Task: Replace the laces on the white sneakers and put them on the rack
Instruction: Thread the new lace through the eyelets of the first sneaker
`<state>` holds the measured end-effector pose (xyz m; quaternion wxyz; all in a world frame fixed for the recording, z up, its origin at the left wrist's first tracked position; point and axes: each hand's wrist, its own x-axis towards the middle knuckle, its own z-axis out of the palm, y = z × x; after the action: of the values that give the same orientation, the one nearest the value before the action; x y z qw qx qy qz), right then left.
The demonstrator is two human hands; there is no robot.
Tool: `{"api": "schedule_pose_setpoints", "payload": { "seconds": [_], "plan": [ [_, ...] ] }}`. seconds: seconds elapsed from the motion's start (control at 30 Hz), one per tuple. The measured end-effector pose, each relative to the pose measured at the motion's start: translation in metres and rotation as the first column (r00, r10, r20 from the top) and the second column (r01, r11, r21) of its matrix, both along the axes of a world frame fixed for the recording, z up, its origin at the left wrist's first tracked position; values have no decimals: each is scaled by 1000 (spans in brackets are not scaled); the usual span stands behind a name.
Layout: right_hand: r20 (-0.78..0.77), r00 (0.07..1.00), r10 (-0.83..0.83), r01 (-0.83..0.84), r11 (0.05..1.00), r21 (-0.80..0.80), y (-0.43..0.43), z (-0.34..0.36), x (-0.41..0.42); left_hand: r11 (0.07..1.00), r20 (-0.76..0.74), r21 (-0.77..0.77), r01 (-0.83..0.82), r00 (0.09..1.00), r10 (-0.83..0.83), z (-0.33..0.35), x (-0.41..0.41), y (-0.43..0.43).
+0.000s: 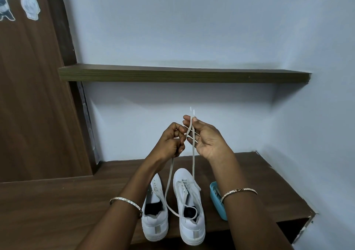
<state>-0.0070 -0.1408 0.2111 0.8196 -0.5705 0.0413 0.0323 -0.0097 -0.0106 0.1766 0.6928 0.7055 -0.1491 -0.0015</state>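
Evening the lace (193,163), it seems — left hand (171,140) and right hand (205,139) pinch it mid-frame; next, thread sneaker (182,175) eyelets.

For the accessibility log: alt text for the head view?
The left hand and right hand hold a white lace up, both tips pinched in the right, above two white sneakers on a wooden surface. A blue container sits right of them; a shelf hangs above.
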Motion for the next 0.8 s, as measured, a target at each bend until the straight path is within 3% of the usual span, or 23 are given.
{"api": "schedule_pose_setpoints", "payload": {
  "seconds": [0.43,0.63,0.8],
  "plan": [
    [133,990,-37,30,998,58,4,8,-2,997,-4,-35,-74,997,74,-11,-2,2],
    [143,989,-35,16,992,129,-1,29,-1,973,34,214,84,995,-93,3,-5,-13],
    [196,980,-34,-25,957,289,-28,47,9,940,4,294,170,984,-180,-17,5,-13]
  ]
}}
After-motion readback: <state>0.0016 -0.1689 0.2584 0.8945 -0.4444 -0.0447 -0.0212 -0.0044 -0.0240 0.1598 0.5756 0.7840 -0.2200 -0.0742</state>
